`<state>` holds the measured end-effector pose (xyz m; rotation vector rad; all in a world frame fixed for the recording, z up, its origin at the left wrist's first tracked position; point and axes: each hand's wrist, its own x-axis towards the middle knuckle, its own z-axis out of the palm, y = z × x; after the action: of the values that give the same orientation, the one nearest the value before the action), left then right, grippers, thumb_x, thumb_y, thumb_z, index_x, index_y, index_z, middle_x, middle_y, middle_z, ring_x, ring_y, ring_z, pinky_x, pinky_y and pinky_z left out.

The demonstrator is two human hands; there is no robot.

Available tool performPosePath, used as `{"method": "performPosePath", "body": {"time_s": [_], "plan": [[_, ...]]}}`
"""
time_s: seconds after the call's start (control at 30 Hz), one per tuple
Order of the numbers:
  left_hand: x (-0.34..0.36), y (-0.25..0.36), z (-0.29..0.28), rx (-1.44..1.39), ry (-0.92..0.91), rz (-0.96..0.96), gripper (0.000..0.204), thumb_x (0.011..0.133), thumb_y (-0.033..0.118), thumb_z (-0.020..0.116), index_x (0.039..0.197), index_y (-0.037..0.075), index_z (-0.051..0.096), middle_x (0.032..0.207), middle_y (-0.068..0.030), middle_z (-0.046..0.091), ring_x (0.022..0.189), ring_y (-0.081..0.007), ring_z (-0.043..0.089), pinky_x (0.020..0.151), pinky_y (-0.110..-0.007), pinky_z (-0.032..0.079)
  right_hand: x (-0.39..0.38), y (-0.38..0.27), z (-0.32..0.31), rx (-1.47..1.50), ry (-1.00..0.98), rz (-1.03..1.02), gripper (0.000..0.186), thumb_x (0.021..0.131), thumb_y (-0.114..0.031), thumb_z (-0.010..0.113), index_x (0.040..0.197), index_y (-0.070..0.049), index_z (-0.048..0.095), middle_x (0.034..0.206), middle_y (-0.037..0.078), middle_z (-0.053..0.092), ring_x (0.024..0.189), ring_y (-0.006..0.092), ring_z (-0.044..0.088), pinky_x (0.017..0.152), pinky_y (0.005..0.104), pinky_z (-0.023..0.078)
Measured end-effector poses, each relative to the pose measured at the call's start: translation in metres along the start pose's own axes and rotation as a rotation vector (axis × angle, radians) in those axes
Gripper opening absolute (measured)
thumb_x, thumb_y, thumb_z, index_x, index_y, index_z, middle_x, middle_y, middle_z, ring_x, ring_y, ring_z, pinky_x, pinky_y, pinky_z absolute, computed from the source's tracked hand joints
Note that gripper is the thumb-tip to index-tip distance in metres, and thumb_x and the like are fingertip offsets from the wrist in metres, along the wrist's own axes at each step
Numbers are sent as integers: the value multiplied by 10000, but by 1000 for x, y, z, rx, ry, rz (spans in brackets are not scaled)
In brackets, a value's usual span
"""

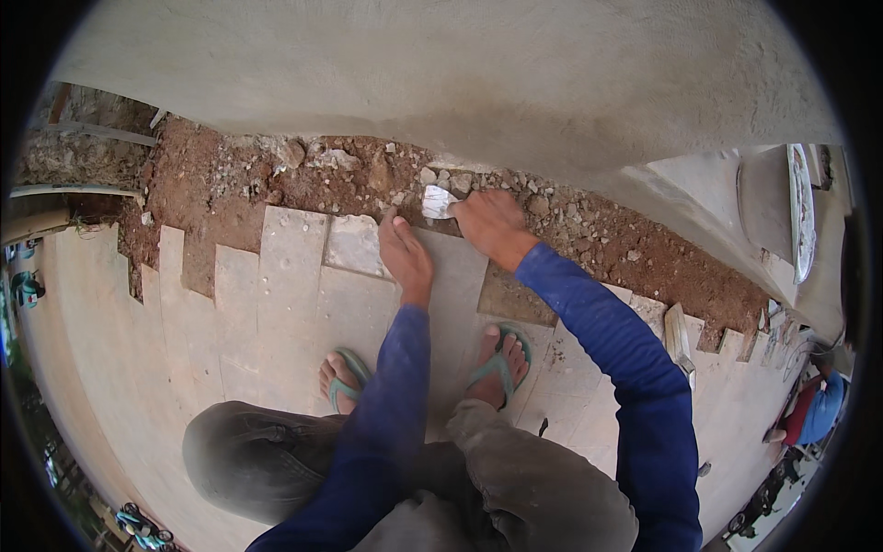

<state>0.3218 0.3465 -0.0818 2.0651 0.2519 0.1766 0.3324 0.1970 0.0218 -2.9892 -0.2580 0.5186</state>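
Note:
My right hand (494, 225) is closed around one end of a small whitish flat piece (439, 201) with thin dark lines; its exact kind I cannot tell. The piece is just over the strip of brown soil and stones (377, 172), close to the tiles' far edge. Beside it on the left is my left hand (406, 260), fingers stretched out, with nothing visible in it. That hand is over or against the edge of the pale floor tiles (290, 248); whether it touches them I cannot tell. A whiter tile (357, 247) lies left of it.
A plastered wall (441, 74) rises beyond the soil. My sandalled feet (501, 366) stand on the tiles, whose far edge is stepped. At right lies a wooden-looking block (678, 336). Another person (819, 409) is at the far right, and a motorbike (143, 529) is at lower left.

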Motion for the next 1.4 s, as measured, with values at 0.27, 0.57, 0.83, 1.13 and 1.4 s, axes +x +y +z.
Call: {"method": "performPosePath", "body": {"time_s": [0.27,0.57,0.83,1.13,1.4], "plan": [[-4,15,10,-164,-73,-79,411,1048,254,384,1223,-47,603,1205,-225,623,1124,-370,585,980,-430,435,-73,57,-62,-332,-308,245,200,886,-131,555,958,-106,740,850,144,726,852,297,725,745,397,567],[-1,12,13,-245,-29,-75,518,1053,356,353,1240,-62,596,1236,-247,609,1144,-386,573,1006,-441,418,-41,-1,-88,-222,-90,172,199,913,-192,565,904,-132,755,860,92,731,858,243,723,720,394,562],[-4,7,16,-356,97,-138,605,1059,429,306,1251,-78,573,1248,-233,601,1166,-362,560,1009,-428,417,24,-22,-23,-265,-339,91,196,890,-131,590,1019,-96,734,850,63,731,882,211,722,741,350,575],[-3,29,18,-412,81,-201,571,1071,373,294,1245,-94,573,1240,-235,611,1158,-348,573,1013,-418,423,-91,52,-68,-462,-479,284,198,926,-158,574,1030,-130,740,947,68,739,897,232,721,710,369,566],[-2,16,8,-423,94,-215,572,1072,372,305,1215,-104,588,1206,-235,632,1139,-351,588,1004,-420,431,-78,22,-103,-460,-337,156,176,911,-188,592,971,-142,751,941,43,739,912,211,714,697,356,561]]}}
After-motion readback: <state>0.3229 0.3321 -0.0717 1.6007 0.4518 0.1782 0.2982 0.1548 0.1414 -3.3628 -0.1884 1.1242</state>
